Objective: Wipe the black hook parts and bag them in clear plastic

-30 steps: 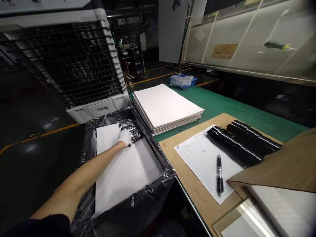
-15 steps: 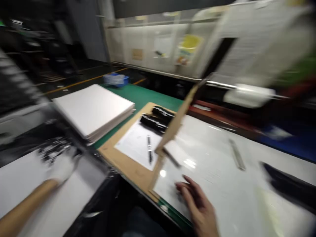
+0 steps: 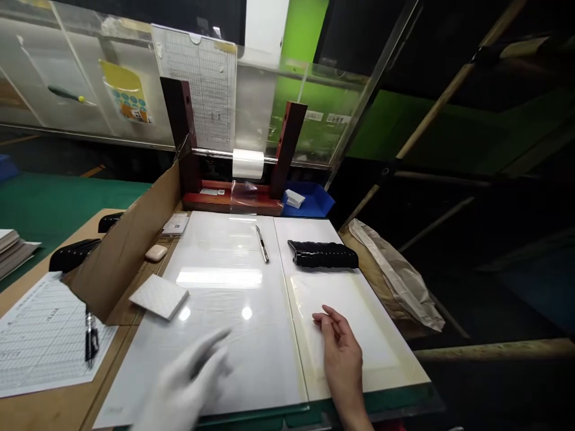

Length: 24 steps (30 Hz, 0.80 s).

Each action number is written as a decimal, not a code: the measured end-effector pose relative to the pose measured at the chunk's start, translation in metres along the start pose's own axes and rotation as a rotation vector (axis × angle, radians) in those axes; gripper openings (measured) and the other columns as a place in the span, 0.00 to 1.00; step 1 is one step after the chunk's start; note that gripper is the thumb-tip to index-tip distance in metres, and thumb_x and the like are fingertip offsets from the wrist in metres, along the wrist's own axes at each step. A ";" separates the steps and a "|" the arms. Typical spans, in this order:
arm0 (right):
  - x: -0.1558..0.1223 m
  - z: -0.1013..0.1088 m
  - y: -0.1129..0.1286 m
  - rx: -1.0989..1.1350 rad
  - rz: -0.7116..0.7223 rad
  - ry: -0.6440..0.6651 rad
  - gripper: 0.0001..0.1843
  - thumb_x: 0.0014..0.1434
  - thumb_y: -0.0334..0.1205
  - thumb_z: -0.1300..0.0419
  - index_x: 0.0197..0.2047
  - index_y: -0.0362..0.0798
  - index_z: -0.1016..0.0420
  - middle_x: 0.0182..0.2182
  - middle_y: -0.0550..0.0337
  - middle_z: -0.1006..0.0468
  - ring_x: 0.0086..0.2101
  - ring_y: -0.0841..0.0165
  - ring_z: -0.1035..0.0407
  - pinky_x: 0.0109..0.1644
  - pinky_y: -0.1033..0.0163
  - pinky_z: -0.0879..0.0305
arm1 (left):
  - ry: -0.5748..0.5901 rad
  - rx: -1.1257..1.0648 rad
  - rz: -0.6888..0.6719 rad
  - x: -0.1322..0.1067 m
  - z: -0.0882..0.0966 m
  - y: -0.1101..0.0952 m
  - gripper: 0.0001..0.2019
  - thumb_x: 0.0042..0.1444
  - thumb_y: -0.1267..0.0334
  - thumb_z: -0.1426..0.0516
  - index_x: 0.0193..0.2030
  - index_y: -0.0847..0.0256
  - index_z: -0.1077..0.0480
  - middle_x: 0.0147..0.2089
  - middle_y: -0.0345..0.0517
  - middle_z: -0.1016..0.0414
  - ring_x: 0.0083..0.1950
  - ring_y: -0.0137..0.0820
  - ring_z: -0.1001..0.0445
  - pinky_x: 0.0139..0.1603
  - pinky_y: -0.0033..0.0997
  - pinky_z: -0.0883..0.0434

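My left hand (image 3: 188,374), in a white glove, hovers blurred above the glossy white board (image 3: 233,335). Its thumb and fingers are apart, and I see nothing between them. Bare and loosely bent, my right hand (image 3: 341,353) is over the right-hand white panel (image 3: 381,335), which has yellowish tape along its edges; it appears to hold nothing. Beyond that hand lies a glossy black ridged piece (image 3: 326,255). A slim cutter knife (image 3: 262,244) rests on the board, and a white square pad (image 3: 159,296) lies at its left edge.
A cardboard divider (image 3: 128,245) stands on the left, beside a printed form (image 3: 45,335) and a pen (image 3: 91,338). At the back are a film roll (image 3: 248,164) on a dark red stand and a blue tray (image 3: 314,200). A paper-lined bag (image 3: 395,275) hangs at right.
The view has swung right. My left hand has come from white sheets at the far left to the white board. My right hand has moved from the board's left side to the right-hand panel.
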State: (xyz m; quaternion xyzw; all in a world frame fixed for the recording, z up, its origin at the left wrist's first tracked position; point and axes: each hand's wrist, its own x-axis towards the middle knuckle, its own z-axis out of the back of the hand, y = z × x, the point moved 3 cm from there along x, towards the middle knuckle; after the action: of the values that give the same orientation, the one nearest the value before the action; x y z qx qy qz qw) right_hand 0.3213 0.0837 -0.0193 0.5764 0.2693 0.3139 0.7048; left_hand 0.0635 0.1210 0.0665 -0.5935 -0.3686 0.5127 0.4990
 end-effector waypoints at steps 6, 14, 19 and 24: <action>-0.003 -0.001 -0.015 0.047 -0.010 0.010 0.28 0.63 0.61 0.41 0.56 0.48 0.28 0.43 0.52 0.18 0.45 0.59 0.23 0.53 0.56 0.28 | 0.221 0.050 0.206 0.155 -0.126 -0.001 0.24 0.68 0.56 0.44 0.65 0.66 0.37 0.34 0.43 0.23 0.23 0.25 0.28 0.23 0.25 0.30; -0.004 0.003 -0.018 0.062 0.007 -0.019 0.24 0.64 0.58 0.41 0.54 0.50 0.26 0.42 0.52 0.18 0.46 0.60 0.24 0.53 0.56 0.28 | 0.131 -0.045 0.186 0.168 -0.143 0.004 0.14 0.67 0.53 0.43 0.44 0.65 0.29 0.25 0.32 0.35 0.19 0.19 0.41 0.19 0.20 0.40; -0.021 -0.002 0.002 0.043 -0.017 0.122 0.21 0.62 0.60 0.39 0.40 0.50 0.20 0.37 0.53 0.18 0.41 0.60 0.24 0.49 0.59 0.26 | 0.124 -0.193 0.267 0.050 -0.072 0.018 0.28 0.59 0.33 0.45 0.42 0.59 0.25 0.18 0.34 0.37 0.17 0.25 0.40 0.18 0.27 0.39; -0.058 -0.032 0.032 0.045 -0.270 0.545 0.31 0.58 0.71 0.42 0.46 0.54 0.17 0.32 0.55 0.18 0.40 0.59 0.23 0.42 0.62 0.24 | 0.119 -0.364 0.365 -0.040 -0.010 0.034 0.31 0.55 0.27 0.48 0.30 0.58 0.30 0.11 0.28 0.56 0.14 0.20 0.59 0.17 0.25 0.57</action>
State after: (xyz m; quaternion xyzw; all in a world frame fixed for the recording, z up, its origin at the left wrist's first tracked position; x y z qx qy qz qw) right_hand 0.2557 0.0653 0.0075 0.4456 0.5294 0.3545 0.6289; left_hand 0.0620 0.0727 0.0426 -0.7592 -0.3115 0.4839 0.3039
